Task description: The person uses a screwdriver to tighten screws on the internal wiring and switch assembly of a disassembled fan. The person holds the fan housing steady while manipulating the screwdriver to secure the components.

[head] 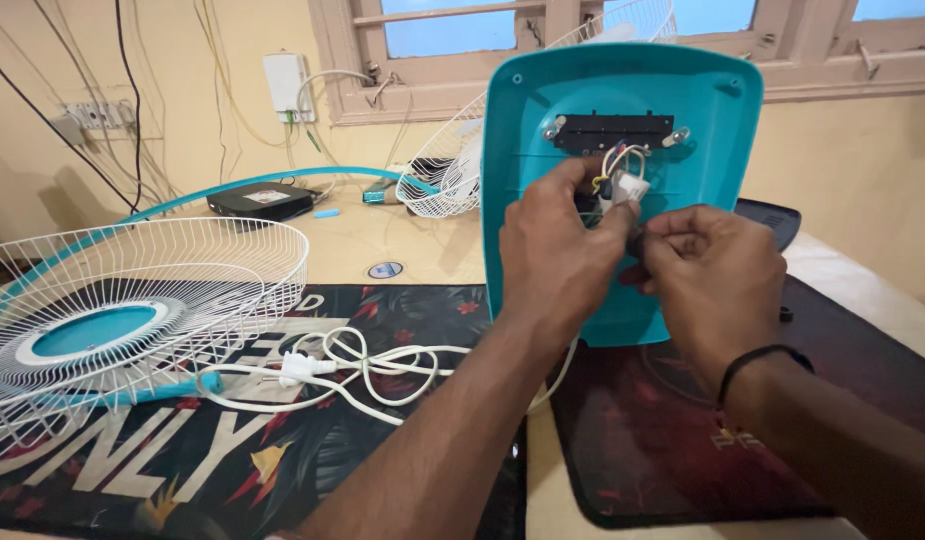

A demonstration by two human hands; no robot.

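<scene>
While upright teal plastic fan base panel (pixel 622 120) faces wearer, left hand (pixel 554 248) pinches small white wire connector (pixel 627 187); right hand (pixel 712 270), just right, fingers closed on dark wire end.

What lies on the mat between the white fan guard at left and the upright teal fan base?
In the head view, a coiled white power cord with its plug lies there.
</scene>
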